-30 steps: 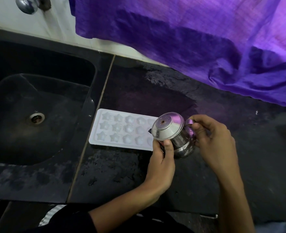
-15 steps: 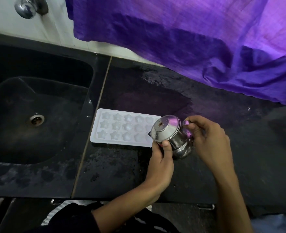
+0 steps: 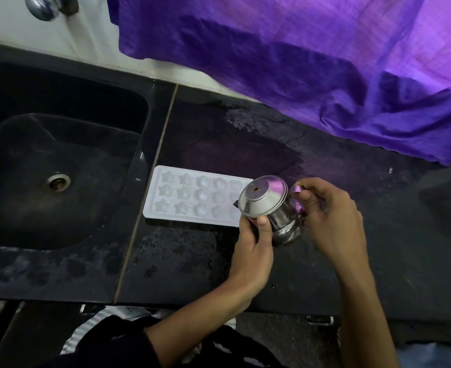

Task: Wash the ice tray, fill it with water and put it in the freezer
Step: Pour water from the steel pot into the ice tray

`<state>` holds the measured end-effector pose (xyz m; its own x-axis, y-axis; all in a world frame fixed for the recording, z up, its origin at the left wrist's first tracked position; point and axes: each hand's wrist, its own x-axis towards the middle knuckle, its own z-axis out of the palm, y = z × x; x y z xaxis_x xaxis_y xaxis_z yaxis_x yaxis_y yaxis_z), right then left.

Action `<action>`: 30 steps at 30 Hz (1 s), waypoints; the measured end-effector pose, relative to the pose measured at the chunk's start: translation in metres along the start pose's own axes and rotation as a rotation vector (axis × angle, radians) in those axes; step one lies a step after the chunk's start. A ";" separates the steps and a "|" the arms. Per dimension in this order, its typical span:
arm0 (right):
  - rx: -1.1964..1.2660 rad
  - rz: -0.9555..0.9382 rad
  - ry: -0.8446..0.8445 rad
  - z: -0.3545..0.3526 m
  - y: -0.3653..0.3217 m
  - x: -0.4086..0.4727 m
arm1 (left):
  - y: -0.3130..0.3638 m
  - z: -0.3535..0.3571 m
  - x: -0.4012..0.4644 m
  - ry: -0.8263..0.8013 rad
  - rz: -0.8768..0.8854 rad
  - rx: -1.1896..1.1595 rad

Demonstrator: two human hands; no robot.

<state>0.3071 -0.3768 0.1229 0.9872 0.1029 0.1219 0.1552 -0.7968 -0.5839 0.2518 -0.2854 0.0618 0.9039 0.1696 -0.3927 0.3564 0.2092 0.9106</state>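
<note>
Ice tray: the white ice tray (image 3: 192,196) lies flat on the dark bench (image 3: 378,248), just right of the seam beside the sink, its long side running left to right; star and flower shaped cells face up, and its right end is hidden behind the kettle.
Kettle: a small steel kettle (image 3: 272,208) with its lid on is tipped toward the tray, the lid facing the camera and the small dark spout pointing at the tray's right end; whether water is coming out cannot be told.
Left hand: the left hand (image 3: 253,248) steadies the kettle from below, fingers curled round the body and the thumb pressed on the rim under the lid.
Right hand: the right hand (image 3: 330,216) holds the kettle's handle on the right side, fingers closed round it.
Sink: the black sink (image 3: 67,144) lies left of the tray, with a metal drain (image 3: 57,181) in its floor and a chrome tap (image 3: 42,6) above on the white wall.
Bench surface: it looks wet, with scattered droplets and damp patches near the tray.
Cloth: a purple cloth (image 3: 312,62) hangs over the back of the bench, well apart from the tray.
</note>
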 end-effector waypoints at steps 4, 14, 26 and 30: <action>0.052 0.011 0.026 0.002 0.002 -0.001 | 0.000 -0.001 0.001 0.008 0.017 0.001; 0.125 0.011 0.047 0.004 -0.004 0.003 | 0.002 -0.006 0.006 0.032 0.104 -0.031; 0.118 -0.034 0.030 0.018 -0.020 0.032 | 0.018 -0.019 0.030 0.064 0.096 -0.070; 0.090 -0.042 0.000 0.025 -0.022 0.046 | 0.017 -0.023 0.043 0.094 0.077 -0.091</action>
<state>0.3499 -0.3398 0.1206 0.9797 0.1354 0.1479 0.1994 -0.7348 -0.6483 0.2911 -0.2520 0.0579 0.9002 0.2768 -0.3362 0.2601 0.2776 0.9248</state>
